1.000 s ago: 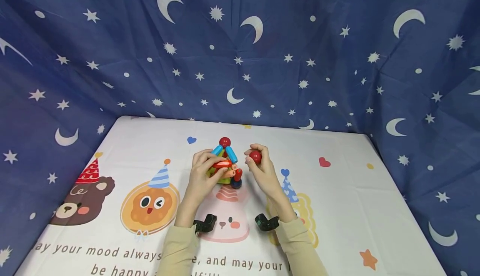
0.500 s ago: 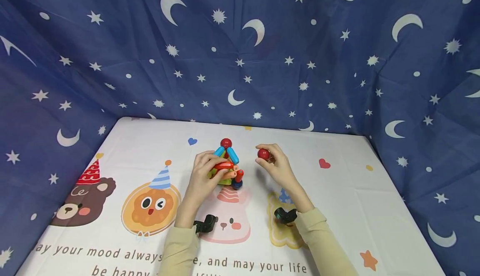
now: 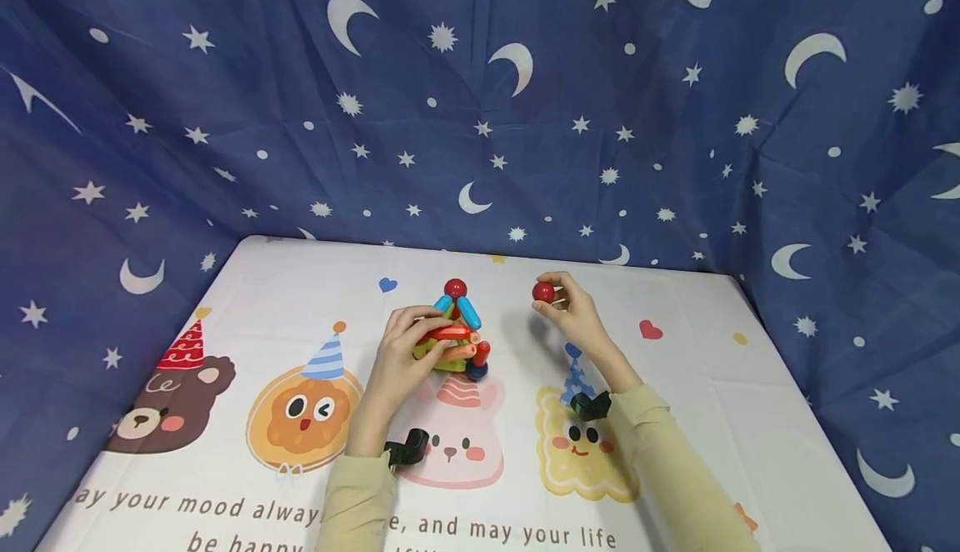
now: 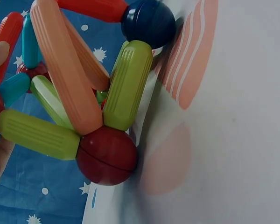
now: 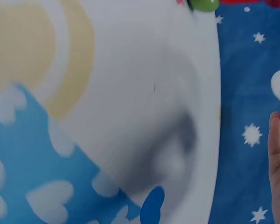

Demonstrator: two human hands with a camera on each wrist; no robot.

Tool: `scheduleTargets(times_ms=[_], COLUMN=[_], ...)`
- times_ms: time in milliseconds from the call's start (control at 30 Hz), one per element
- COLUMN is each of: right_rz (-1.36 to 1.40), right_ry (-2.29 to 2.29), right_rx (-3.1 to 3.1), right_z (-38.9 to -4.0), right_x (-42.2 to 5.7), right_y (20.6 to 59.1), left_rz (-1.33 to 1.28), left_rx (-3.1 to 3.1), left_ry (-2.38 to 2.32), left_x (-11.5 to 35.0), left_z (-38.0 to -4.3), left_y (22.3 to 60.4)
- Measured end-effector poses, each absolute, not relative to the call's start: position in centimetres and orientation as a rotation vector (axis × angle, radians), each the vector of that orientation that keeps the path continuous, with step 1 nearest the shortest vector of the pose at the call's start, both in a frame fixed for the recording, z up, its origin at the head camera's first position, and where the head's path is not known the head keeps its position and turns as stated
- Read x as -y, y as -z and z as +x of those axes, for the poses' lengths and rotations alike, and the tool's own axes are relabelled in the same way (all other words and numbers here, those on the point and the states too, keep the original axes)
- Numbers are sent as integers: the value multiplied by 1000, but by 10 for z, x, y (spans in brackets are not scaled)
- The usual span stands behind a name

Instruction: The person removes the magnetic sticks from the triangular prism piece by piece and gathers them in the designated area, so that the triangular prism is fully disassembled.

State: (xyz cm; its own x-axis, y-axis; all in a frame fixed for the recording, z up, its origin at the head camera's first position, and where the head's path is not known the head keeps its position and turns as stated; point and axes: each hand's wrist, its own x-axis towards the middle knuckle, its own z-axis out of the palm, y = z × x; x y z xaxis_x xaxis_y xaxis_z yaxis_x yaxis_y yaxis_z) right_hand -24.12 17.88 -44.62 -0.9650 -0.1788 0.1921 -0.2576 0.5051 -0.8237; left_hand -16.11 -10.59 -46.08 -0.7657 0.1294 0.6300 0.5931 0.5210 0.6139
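A frame of magnetic rods and balls stands on the table, with a red ball (image 3: 455, 288) and light blue rods (image 3: 469, 313) at its far end. My left hand (image 3: 401, 360) grips its left side, around the red rod (image 3: 450, 332). In the left wrist view, green rods (image 4: 128, 86) and an orange rod (image 4: 67, 70) join a dark red ball (image 4: 107, 156), and a dark blue ball (image 4: 148, 22) sits near the cloth. To the right, my right hand (image 3: 581, 323) pinches a loose red ball (image 3: 543, 292) between thumb and fingers, raised off the table and apart from the frame.
A white cloth with printed cartoon figures (image 3: 303, 410) covers the table (image 3: 697, 419). Behind it hangs a dark blue curtain (image 3: 420, 135) with moons and stars. Black wrist cameras (image 3: 408, 448) are strapped to both wrists.
My right hand has moved right and away from the frame, carrying the red ball to the far side and higher. The left hand keeps its hold with hardly any movement.
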Motion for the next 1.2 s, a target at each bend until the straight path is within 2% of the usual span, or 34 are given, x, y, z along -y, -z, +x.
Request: scheduleTargets(times_ms=[200, 600, 1200], right_rz=[398, 196, 93], right_ry=[-1410, -1418, -1395], right_rx=[2695, 2821, 2859], right_z=[-264, -295, -308], right_x=[-183, -172, -168], right_y=[453, 475, 486], left_rz=[-554, -499, -437], left_rx=[2283, 2328, 2382], left_ry=[1209, 1270, 1305], left_x=[113, 119, 122], left_z=[-161, -160, -159], left_y=[461, 462, 461])
